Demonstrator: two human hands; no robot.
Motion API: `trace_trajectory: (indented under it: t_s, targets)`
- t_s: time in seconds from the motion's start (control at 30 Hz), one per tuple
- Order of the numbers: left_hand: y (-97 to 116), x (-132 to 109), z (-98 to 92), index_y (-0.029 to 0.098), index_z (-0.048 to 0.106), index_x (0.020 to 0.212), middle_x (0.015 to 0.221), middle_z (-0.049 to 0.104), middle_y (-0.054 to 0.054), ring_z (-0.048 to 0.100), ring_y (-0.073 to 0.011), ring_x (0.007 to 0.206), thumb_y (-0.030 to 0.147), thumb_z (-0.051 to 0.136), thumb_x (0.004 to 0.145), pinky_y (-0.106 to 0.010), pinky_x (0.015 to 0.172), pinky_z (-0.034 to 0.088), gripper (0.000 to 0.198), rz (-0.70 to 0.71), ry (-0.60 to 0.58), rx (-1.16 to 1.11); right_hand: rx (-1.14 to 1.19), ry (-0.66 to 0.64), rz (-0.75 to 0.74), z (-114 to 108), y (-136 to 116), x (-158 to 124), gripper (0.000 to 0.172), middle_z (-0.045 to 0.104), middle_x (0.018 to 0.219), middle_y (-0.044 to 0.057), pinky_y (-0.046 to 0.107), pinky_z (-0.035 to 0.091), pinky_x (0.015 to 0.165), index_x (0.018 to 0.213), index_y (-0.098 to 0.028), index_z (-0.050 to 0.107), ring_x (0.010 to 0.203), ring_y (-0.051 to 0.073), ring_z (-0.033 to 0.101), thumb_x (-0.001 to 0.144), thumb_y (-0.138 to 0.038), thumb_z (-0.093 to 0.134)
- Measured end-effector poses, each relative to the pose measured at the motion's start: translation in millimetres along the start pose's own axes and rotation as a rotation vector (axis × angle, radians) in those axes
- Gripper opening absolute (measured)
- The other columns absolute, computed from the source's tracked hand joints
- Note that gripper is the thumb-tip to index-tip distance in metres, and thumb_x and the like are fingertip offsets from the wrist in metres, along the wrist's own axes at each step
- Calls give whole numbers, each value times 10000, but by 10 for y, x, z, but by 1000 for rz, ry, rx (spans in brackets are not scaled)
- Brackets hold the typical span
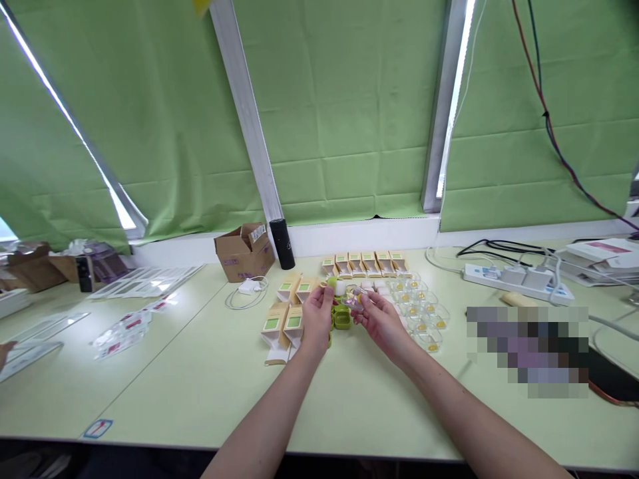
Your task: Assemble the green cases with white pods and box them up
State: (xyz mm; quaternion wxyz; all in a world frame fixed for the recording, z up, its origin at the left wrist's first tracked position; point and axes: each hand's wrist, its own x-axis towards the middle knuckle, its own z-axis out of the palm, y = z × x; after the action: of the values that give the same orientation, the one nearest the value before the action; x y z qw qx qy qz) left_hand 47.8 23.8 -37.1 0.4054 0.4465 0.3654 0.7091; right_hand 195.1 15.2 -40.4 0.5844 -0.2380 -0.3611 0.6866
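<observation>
My right hand (382,320) pinches a small clear plastic box (353,301) between thumb and fingers, above the table. To its left, my left hand (317,314) is closed, its fingertips at a small green case (331,283); part of that case is hidden by the fingers. A white piece (340,288) shows beside it. Below and between the hands sits an open green case (342,318). Several clear boxes with yellow pieces inside (422,311) stand right of my right hand. Open cartons with green panels (279,324) stand left of my left hand.
A row of cartons (368,263) stands behind the hands. Farther back are a brown cardboard box (244,254) and a black cylinder (282,245). A white power strip (516,283) with cables lies right. Flat plastic packets (124,330) and another person's hand (4,352) are left.
</observation>
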Motion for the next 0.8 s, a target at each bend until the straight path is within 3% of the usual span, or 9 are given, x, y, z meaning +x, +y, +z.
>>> trace_trajectory:
  t_s: [0.33,0.8]
  targets:
    - [-12,-20,35,149,714,936,930,743,-82,689,-189,840,644,809,775,-282,772,535,530,41,-57,137,48,33,-6,32,-37,-25,555,793,853,16,263,514,600,990,-211,686,647,132,679,595,-433,1007]
    - [-36,-23,25,144,714,964,946,751,-104,713,-215,832,705,821,712,-290,725,558,624,-8,-77,192,8,39,-17,56,-40,-29,603,778,811,-5,271,508,613,982,-225,637,649,138,674,557,-418,1019]
